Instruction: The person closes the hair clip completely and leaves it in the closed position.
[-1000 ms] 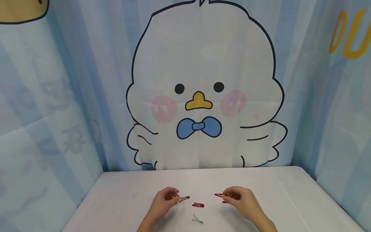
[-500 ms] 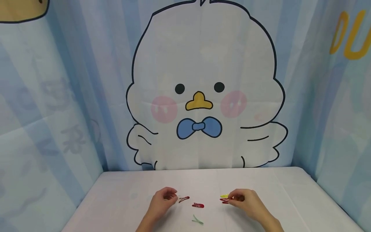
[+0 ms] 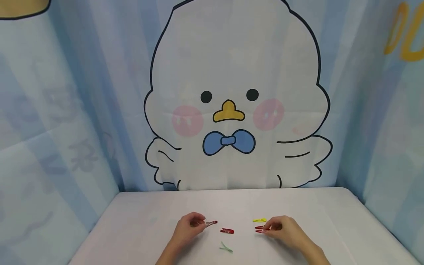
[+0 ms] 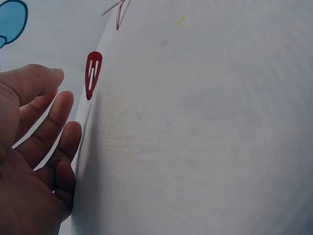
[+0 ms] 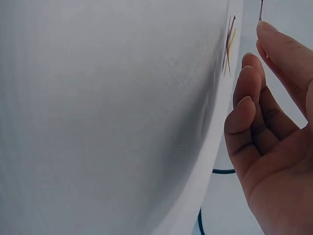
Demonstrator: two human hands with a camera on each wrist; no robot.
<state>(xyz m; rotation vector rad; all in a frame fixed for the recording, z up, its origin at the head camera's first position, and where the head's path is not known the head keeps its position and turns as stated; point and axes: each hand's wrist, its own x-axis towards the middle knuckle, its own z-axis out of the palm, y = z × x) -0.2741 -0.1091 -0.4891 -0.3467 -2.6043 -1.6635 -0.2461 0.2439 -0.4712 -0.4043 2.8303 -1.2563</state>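
I've 1 red clip [image 3: 259, 227] pinched in the right hand [image 3: 281, 230] just beside the yellow clip [image 3: 259, 220], left hand [image 3: 190, 226] loosely curled on nothing by another red clip [image 4: 93, 73] on the table [image 3: 149, 228]; likely light, stiff, slick, so I'd pinch the flat broad end.

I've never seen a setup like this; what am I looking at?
There is no robot, only a person's left hand and right hand, both bare. The wide picture comes from a camera on the head; the two close-ups come from wrist cameras, one for each hand. On the white table lie a yellow hair clip, a green clip and red clips. The right hand pinches a thin clip, seemingly red; the left hand seems to hold nothing, with a red clip close by.
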